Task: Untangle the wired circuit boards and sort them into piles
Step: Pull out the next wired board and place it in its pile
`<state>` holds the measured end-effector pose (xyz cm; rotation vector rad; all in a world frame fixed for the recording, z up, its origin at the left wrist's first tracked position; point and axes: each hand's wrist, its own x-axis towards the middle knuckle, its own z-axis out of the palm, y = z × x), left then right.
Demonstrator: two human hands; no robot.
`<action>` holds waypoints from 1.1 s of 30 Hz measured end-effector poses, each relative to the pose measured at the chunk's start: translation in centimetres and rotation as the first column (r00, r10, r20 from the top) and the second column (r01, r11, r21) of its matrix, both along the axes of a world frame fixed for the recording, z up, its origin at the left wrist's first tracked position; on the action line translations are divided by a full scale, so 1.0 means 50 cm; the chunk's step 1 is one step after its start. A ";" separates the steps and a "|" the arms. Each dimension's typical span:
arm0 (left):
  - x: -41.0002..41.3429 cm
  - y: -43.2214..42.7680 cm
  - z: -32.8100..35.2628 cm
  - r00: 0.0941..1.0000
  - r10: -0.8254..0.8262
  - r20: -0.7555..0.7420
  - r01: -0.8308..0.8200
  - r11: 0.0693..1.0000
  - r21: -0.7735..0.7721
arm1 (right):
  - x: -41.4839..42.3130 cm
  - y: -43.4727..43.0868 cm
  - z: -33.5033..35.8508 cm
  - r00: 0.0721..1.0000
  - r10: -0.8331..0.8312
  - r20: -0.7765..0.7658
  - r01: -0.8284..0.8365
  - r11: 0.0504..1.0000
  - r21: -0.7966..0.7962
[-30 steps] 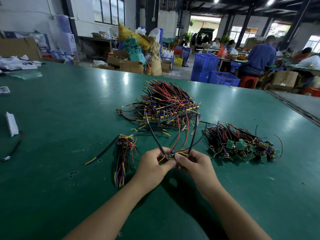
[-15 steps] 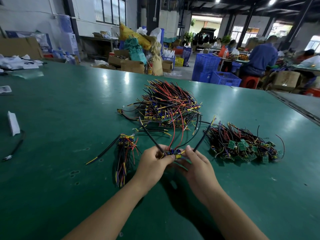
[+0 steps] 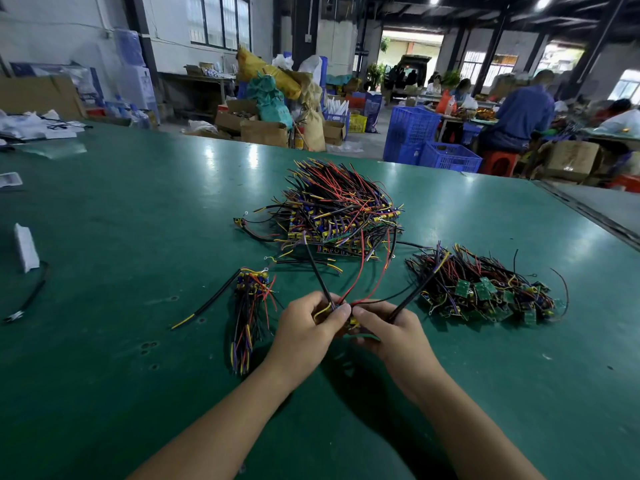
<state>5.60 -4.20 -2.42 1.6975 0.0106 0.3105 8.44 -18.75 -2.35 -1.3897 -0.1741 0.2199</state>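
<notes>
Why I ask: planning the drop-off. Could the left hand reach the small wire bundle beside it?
Probably yes: the small wire bundle lies just left of the left hand, nothing between them, though its grip is busy with a wired board.

No lettering, label or number anywhere is sharp enough to read.

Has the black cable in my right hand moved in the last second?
Yes. The black cable tipped right, its end now over the green-board pile.
</notes>
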 end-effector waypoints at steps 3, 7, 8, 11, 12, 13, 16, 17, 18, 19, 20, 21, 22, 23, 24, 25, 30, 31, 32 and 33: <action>-0.001 -0.001 0.001 1.000 0.014 -0.002 -0.014 1.000 0.004 | -0.002 -0.002 0.003 0.999 0.041 -0.005 -0.041 0.999 -0.014; 0.003 -0.002 -0.001 0.997 0.018 -0.069 -0.021 0.999 -0.046 | -0.003 -0.005 0.002 0.997 0.045 0.070 -0.038 0.994 -0.105; 0.004 -0.001 -0.001 0.995 0.004 -0.101 -0.013 0.995 -0.094 | -0.002 -0.006 0.001 0.994 0.038 0.104 -0.024 0.991 -0.132; 0.004 0.001 -0.001 0.984 -0.078 -0.161 0.040 0.973 -0.226 | -0.003 -0.004 0.001 0.988 0.022 0.156 0.005 0.985 -0.170; 0.003 0.000 -0.002 0.983 -0.093 -0.161 0.051 0.967 -0.248 | -0.003 -0.003 0.001 0.989 0.025 0.143 -0.003 0.987 -0.158; 0.002 -0.001 -0.002 0.982 -0.098 -0.160 0.053 0.963 -0.264 | -0.003 -0.002 0.000 0.991 0.032 0.129 -0.012 0.989 -0.150; 0.001 0.000 -0.003 0.985 -0.081 -0.154 0.039 0.965 -0.258 | -0.002 -0.002 0.001 0.992 0.061 0.111 -0.043 0.986 -0.161; 0.002 0.001 -0.003 0.985 -0.080 -0.151 0.042 0.971 -0.236 | -0.002 -0.002 0.001 0.991 0.068 0.111 -0.051 0.987 -0.153; 0.003 0.001 -0.002 0.986 -0.080 -0.147 0.047 0.975 -0.216 | -0.002 -0.003 0.001 0.992 0.071 0.107 -0.057 0.989 -0.133; 0.004 0.003 0.000 0.987 -0.079 -0.141 0.049 0.978 -0.205 | -0.001 -0.004 0.001 0.992 0.074 0.106 -0.062 0.992 -0.110; 0.004 0.004 0.002 0.988 -0.075 -0.136 0.047 0.979 -0.197 | -0.001 -0.005 0.002 0.992 0.078 0.104 -0.069 0.994 -0.089; 0.004 0.005 0.004 0.989 -0.068 -0.132 0.042 0.981 -0.191 | 0.000 -0.006 0.001 0.991 0.086 0.105 -0.078 0.994 -0.077; 0.004 0.006 0.005 0.990 -0.062 -0.130 0.037 0.981 -0.189 | 0.000 -0.006 0.001 0.990 0.093 0.106 -0.086 0.994 -0.072; 0.004 0.007 0.005 0.990 -0.059 -0.129 0.034 0.981 -0.193 | 0.001 -0.007 0.001 0.989 0.102 0.110 -0.095 0.993 -0.073; 0.004 0.007 0.006 0.990 -0.060 -0.127 0.034 0.979 -0.200 | 0.000 -0.007 0.002 0.988 0.110 0.110 -0.103 0.992 -0.071; 0.003 0.008 0.006 0.990 -0.063 -0.125 0.036 0.978 -0.206 | 0.000 -0.007 0.001 0.987 0.118 0.110 -0.111 0.992 -0.066; -0.002 0.006 0.010 0.992 -0.069 -0.104 0.043 0.971 -0.237 | 0.000 -0.011 0.003 0.985 0.134 0.108 -0.129 0.990 -0.052; -0.002 0.005 0.011 0.992 -0.069 -0.103 0.042 0.970 -0.241 | 0.001 -0.012 0.003 0.985 0.141 0.104 -0.136 0.990 -0.048; -0.002 0.004 0.013 0.992 -0.068 -0.104 0.040 0.968 -0.248 | 0.001 -0.012 0.003 0.984 0.151 0.098 -0.147 0.988 -0.041; -0.002 0.003 0.014 0.992 -0.065 -0.106 0.035 0.965 -0.260 | 0.001 -0.012 0.003 0.982 0.162 0.094 -0.159 0.987 -0.033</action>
